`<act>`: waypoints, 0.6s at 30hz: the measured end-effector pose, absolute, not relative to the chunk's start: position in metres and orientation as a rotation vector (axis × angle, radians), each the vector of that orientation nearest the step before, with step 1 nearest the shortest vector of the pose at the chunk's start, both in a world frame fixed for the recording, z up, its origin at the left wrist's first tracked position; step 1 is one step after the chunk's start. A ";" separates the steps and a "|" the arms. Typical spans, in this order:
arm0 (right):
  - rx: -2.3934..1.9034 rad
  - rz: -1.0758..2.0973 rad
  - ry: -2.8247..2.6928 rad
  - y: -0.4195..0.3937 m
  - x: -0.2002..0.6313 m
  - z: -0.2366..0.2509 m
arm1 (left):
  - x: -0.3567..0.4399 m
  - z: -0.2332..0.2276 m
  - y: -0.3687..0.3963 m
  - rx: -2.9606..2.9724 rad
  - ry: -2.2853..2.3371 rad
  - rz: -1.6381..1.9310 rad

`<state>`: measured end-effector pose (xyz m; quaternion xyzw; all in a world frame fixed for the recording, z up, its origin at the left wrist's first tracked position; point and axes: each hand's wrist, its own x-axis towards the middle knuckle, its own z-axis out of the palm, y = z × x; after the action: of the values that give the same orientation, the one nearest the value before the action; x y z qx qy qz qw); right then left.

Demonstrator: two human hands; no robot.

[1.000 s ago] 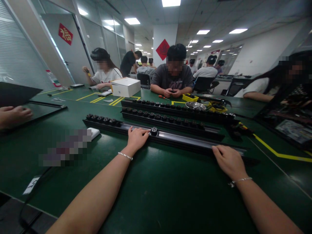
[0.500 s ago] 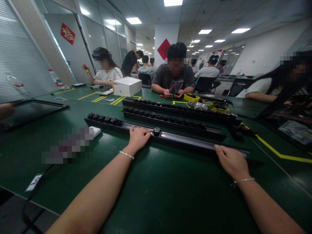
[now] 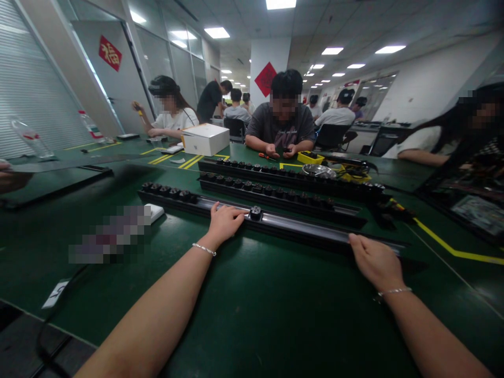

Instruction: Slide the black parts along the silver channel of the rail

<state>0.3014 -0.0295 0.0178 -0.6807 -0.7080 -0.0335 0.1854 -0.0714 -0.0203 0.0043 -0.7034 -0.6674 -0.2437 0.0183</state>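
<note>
Over the preceding second the scene changed only slightly. The left hand point(image 3: 224, 223) stayed flat on the nearest black rail point(image 3: 299, 227), and the small black socket module point(image 3: 255, 213) at its fingertips sat a little farther to the right along the rail than before, consistent with the module being slid along the channel. The left grip was open: fingers extended over the rail's silver channel, the tips touching or just short of the module, nothing enclosed. The right hand point(image 3: 376, 262) remained on the right portion of the same rail, fingers draped over its near edge; whether this grip was closed around the edge or merely pressed on it could not be told. In judgement, this hand was steadying the rail while the left hand positioned the module. To the left of the left grip, a row of seated modules point(image 3: 167, 191) occupied the rail's far-left end, well apart from the loose module, with bare channel between. Beyond both grips lay two further rails point(image 3: 275, 186), each filled with modules along most of its length. The green desk point(image 3: 252, 310) carried all three. At the far left, another person's hand point(image 3: 10, 178) and the dark panel point(image 3: 55, 181) near it had shifted position. A white box point(image 3: 206, 139) stood farther back, near seated co-workers.
</note>
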 end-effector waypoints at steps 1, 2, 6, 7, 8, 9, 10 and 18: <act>-1.923 -0.076 -1.989 -0.029 0.302 0.018 | -0.071 0.004 -0.020 -2.188 -2.068 -0.758; -1.920 -0.062 -1.982 -0.030 0.302 0.018 | -0.072 0.004 -0.020 -2.190 -2.064 -0.760; -1.859 -0.085 -1.970 -0.030 0.302 0.018 | -0.071 0.004 -0.021 -2.194 -2.065 -0.754; -1.855 -0.101 -1.966 -0.030 0.302 0.018 | -0.071 0.005 -0.021 -2.199 -2.068 -0.752; -1.862 -0.115 -1.958 -0.030 0.303 0.018 | -0.070 0.005 -0.021 -2.206 -2.065 -0.750; -1.872 -0.124 -1.948 -0.030 0.303 0.018 | -0.070 0.006 -0.022 -2.215 -2.059 -0.749; -1.881 -0.129 -1.937 -0.031 0.303 0.018 | -0.069 0.006 -0.022 -2.221 -2.052 -0.749; -1.866 -0.203 -1.947 -0.030 0.303 0.018 | -0.066 0.006 -0.024 -2.240 -2.024 -0.744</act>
<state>0.3035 -0.0305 0.0179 -0.6735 -0.7028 -0.0733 0.2170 -0.0663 -0.0237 0.0058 -0.7205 -0.6508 -0.2391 0.0162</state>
